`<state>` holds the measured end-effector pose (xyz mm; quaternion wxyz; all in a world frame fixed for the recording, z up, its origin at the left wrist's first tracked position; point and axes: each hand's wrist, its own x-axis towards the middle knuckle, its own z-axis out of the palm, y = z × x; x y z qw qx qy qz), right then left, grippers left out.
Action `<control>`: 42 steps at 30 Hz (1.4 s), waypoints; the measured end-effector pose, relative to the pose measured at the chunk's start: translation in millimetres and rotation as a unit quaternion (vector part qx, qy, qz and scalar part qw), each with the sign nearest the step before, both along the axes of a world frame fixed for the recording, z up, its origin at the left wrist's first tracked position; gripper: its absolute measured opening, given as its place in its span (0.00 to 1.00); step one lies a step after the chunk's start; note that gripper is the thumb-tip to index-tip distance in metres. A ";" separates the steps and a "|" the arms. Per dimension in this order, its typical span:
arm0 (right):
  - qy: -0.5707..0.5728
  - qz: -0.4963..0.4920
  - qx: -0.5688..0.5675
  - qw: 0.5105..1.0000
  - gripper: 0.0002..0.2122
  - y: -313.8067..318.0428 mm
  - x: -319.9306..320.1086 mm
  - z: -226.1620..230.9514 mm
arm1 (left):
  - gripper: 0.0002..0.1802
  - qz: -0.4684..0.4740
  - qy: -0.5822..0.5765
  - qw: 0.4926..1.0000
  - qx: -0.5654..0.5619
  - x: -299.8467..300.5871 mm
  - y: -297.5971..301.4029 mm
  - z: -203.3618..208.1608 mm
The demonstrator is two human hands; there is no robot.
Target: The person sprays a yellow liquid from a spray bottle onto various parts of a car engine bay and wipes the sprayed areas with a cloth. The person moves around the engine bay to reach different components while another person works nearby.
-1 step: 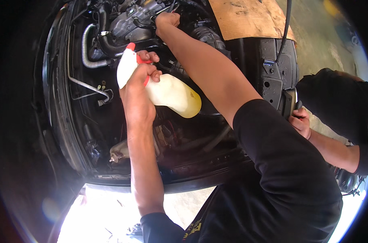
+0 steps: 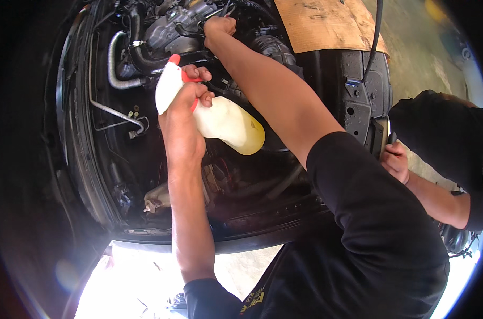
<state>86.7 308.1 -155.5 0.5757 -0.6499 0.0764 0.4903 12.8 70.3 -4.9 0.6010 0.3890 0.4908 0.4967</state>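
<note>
A white spray bottle (image 2: 226,123) with a red nozzle and trigger is gripped in my left hand (image 2: 185,114). Its body leans down to the right, and yellowish liquid shows near its base. The nozzle points up toward the grey metal engine part (image 2: 172,26) and the black hoses. Farther off, my right hand (image 2: 220,27) reaches in among the engine parts beside that metal. Its fingers are curled closed; what they hold, if anything, I cannot make out. My right arm stretches across above the bottle.
A silvery ribbed hose (image 2: 113,61) and a thin metal pipe (image 2: 116,113) run along the left. Brown cardboard (image 2: 326,24) covers the far right edge of the engine bay. Another person's hand (image 2: 395,162) touches the car's right side. A black cable (image 2: 377,37) hangs there.
The spray bottle's head has tipped slightly to the right and up with my left hand. My right hand stays in nearly the same place.
</note>
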 end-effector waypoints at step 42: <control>0.131 0.022 0.055 0.990 0.10 41.8 36.5 -66.2 | 0.15 -0.073 0.090 0.992 0.051 28.5 4.0 -10.9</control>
